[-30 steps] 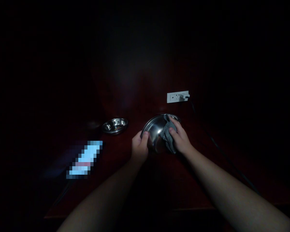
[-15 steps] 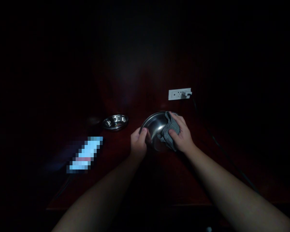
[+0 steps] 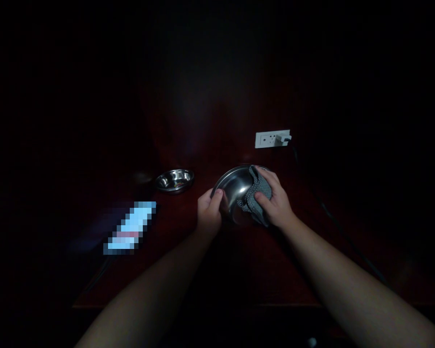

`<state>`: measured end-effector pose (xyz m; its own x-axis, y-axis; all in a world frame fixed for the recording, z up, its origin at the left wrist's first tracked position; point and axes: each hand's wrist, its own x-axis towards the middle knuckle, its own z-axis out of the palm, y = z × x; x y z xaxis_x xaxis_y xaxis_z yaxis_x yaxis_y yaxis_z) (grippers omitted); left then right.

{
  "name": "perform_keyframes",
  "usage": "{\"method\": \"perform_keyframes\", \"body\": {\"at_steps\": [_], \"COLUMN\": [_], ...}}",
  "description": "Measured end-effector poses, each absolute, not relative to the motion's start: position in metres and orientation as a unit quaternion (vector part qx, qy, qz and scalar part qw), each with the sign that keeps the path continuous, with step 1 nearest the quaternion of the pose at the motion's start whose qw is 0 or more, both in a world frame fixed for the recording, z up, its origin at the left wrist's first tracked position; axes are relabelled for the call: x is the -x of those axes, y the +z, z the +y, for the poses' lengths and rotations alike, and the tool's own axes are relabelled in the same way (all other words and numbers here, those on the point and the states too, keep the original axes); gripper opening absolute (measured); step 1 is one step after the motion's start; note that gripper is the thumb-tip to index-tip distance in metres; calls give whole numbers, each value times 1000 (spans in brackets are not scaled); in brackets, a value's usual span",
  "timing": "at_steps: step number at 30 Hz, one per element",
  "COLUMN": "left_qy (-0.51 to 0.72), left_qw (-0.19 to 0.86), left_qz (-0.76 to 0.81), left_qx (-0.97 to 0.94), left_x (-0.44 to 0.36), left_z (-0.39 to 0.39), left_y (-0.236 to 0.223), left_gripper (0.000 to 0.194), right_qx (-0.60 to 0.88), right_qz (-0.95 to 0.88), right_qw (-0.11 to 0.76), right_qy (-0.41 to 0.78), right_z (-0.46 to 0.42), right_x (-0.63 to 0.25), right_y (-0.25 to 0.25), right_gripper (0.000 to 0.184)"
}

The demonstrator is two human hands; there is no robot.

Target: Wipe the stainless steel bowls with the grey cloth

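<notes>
A shiny steel bowl [image 3: 234, 186] is tilted toward me over a dark red table [image 3: 188, 270]. My left hand [image 3: 208, 215] grips its near left rim, fingers closed on the edge. My right hand [image 3: 275, 203] presses a grey patterned cloth [image 3: 255, 198] against the bowl's right side and rim, fingers wrapped round the cloth. The scene is very dim, so the bowl's underside is hidden.
A second, smaller steel bowl [image 3: 174, 180] stands on the table to the left. A blurred bright rectangle [image 3: 130, 228] lies further left. A white power strip [image 3: 271, 138] with a plug and a dark cable [image 3: 333, 222] sits behind and runs right.
The cloth in my right hand has shifted slightly across the bowl's right side, and the bowl has turned a little. The view has drifted slightly.
</notes>
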<state>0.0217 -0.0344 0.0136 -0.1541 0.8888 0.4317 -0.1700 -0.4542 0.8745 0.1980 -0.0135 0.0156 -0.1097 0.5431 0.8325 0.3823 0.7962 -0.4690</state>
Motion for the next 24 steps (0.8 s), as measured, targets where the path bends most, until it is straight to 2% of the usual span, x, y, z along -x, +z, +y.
{"method": "perform_keyframes", "body": {"at_steps": [7, 13, 16, 19, 24], "left_qy": [724, 759, 759, 744, 711], "left_qw": [414, 409, 412, 438, 421], "left_qz": [343, 328, 340, 326, 285], "left_qx": [-432, -385, -372, -385, -485], "left_x": [-26, -28, -27, -26, -20], "left_z": [-27, -27, -26, -20, -15], "left_y": [9, 10, 6, 0, 1], "left_gripper": [34, 39, 39, 38, 28], "right_qx": [308, 315, 321, 332, 336], "right_qz": [-721, -638, -619, -632, -678], "right_qw": [617, 687, 696, 686, 653], "right_qy": [66, 149, 174, 139, 31], "right_z": [-13, -10, -8, -6, -8], "right_x": [-195, -182, -179, -183, -196], "right_y": [14, 5, 1, 2, 13], "right_gripper": [59, 57, 56, 54, 58]}}
